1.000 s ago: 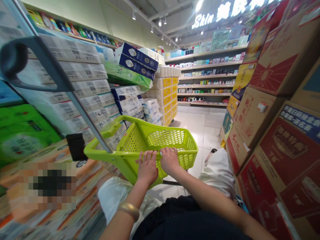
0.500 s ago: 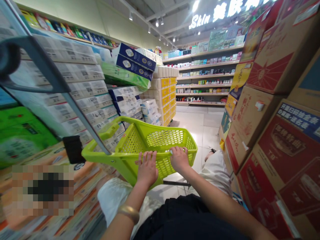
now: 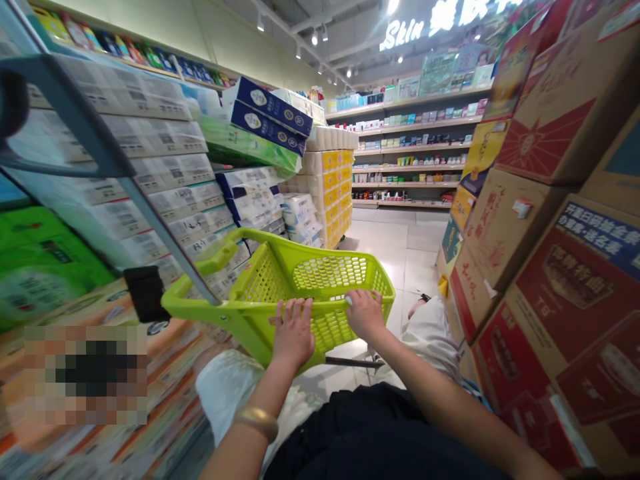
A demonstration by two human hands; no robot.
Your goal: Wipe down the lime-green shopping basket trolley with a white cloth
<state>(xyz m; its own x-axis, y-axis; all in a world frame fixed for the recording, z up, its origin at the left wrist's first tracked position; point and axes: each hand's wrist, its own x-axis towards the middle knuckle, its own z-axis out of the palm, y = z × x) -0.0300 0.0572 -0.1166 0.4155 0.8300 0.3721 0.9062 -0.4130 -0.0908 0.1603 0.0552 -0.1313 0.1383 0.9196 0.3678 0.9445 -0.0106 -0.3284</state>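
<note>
A lime-green plastic shopping basket [image 3: 260, 280] stands in the aisle right in front of me, tilted, with nothing visible inside. My left hand [image 3: 293, 333] rests on its near rim with the fingers curled over the edge. My right hand [image 3: 365, 312] grips the same rim further right. A grey pull handle [image 3: 150, 220] rises from the basket's left end up past my head, with a black block [image 3: 143, 293] at its base. A gold bangle [image 3: 257, 419] sits on my left wrist.
Stacked packs of tissue and toilet paper [image 3: 165, 180] wall the left side. Brown and red cardboard cartons [image 3: 550, 253] are piled close on the right. The tiled aisle floor [image 3: 400, 247] runs ahead to shelves of small bottles [image 3: 415, 160].
My right hand has slid to the right along the basket's near rim, away from my left hand. The basket and view have shifted slightly.
</note>
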